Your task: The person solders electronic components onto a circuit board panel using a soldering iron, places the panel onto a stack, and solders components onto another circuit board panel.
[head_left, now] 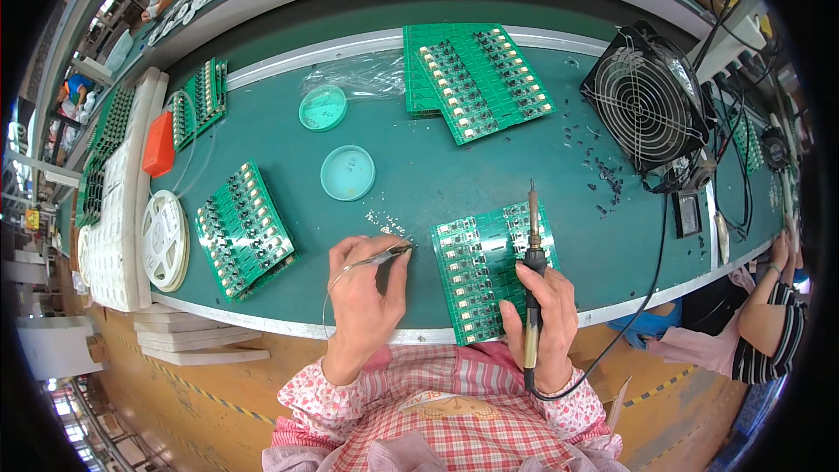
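Note:
My left hand (365,304) pinches a thin strand of solder wire (377,258), its tip pointing right toward a green circuit board panel (479,264) lying at the table's front edge. My right hand (544,319) grips a soldering iron (531,245) by its black handle. The iron points away from me, its tip above the panel's far right part. Its cable runs down past my wrist. A small scatter of pale solder bits (384,223) lies on the green mat just above my left hand.
Two round teal dishes (347,172) sit mid-table. More green board panels lie left (245,232) and at the back (481,79). A black fan (645,100) stands right, a white reel (163,239) and an orange box (159,144) left. Another person's arm (769,315) is at far right.

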Demonstrator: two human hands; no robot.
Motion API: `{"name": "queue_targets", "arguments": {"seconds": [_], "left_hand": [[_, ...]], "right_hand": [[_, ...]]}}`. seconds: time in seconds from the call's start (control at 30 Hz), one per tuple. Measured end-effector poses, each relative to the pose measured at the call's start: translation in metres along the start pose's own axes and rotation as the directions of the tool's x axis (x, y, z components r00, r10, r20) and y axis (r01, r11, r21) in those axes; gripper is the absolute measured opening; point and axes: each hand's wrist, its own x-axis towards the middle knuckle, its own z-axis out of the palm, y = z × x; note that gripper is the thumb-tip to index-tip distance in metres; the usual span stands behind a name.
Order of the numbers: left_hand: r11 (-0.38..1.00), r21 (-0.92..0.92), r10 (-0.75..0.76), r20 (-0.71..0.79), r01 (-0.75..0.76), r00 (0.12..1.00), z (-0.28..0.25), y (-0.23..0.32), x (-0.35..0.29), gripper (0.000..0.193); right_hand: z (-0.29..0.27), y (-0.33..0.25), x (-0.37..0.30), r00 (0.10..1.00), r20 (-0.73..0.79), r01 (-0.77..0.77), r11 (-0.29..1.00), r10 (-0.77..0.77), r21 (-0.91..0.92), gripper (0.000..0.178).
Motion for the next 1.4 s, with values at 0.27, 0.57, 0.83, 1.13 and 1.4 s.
{"name": "queue_targets", "arguments": {"seconds": [0.27,0.57,0.83,1.13,1.4], "left_hand": [[1.000,0.014,0.017,-0.020,-0.017,1.000,0.000,0.003,0.002,0.012],[1.000,0.011,0.019,-0.002,-0.019,1.000,-0.001,0.001,-0.001,0.013],[0.991,-0.129,-0.018,0.040,0.023,0.999,0.006,0.023,-0.005,0.015],[0.991,-0.130,0.025,0.085,-0.014,0.996,0.013,0.024,-0.006,0.016],[0.993,-0.114,0.038,0.079,-0.029,0.996,0.014,0.024,-0.005,0.015]], "right_hand": [[-0.002,0.001,-0.001,1.000,0.005,0.002,1.000,-0.002,0.005,0.047],[-0.003,-0.001,0.000,1.000,-0.003,0.000,1.000,0.000,0.026,0.046],[-0.003,0.000,-0.001,1.000,-0.024,-0.006,0.998,0.007,0.062,0.046],[-0.004,0.002,-0.002,0.999,-0.047,-0.007,0.998,0.011,0.069,0.046],[-0.005,0.000,-0.001,0.999,-0.041,-0.010,0.997,0.013,0.083,0.046]]}}
